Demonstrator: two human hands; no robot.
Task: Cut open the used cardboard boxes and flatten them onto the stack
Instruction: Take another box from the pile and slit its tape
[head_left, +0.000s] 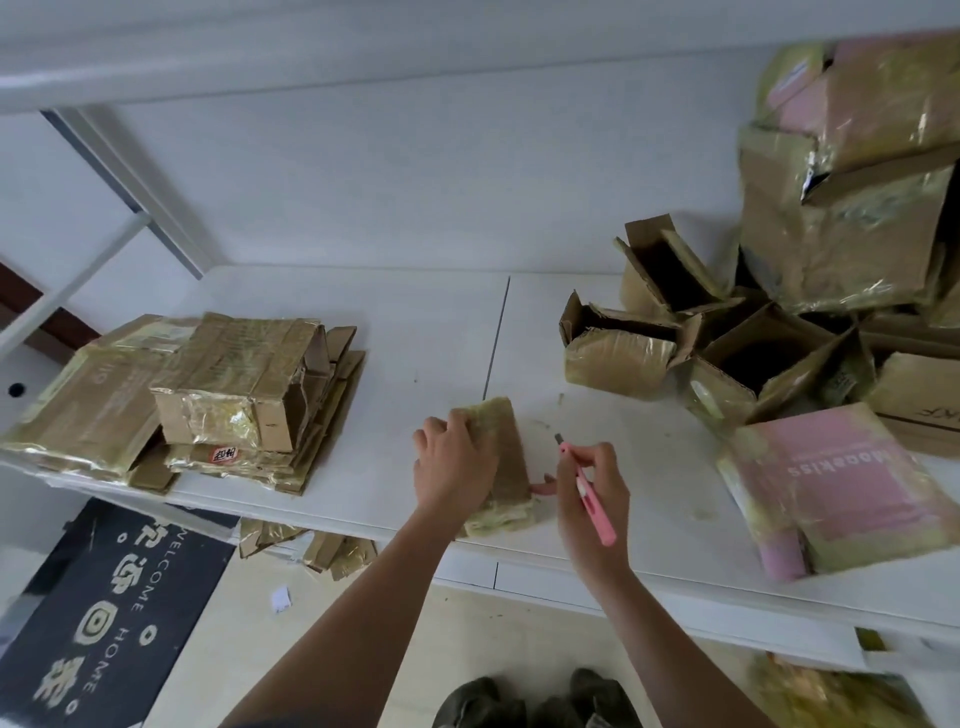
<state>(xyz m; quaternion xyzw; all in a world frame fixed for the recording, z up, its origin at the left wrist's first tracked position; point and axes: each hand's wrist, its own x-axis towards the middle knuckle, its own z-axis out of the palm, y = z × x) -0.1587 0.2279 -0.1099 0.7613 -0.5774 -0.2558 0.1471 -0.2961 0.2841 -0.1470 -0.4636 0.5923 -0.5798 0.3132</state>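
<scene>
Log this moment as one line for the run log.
left hand holds small box on table | right hand holds pink cutter, blade beside box | flat stack at left | uncut boxes at right

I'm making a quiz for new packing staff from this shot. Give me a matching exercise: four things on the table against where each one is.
Things:
1. pink cutter
2. small taped box
3. stack of flattened boxes
4. pink-printed box

Places:
A. left end of the table
B. under the left hand
C. in the right hand
D. right side, near the front edge

Pairs: 1-C, 2-B, 3-A, 4-D
</scene>
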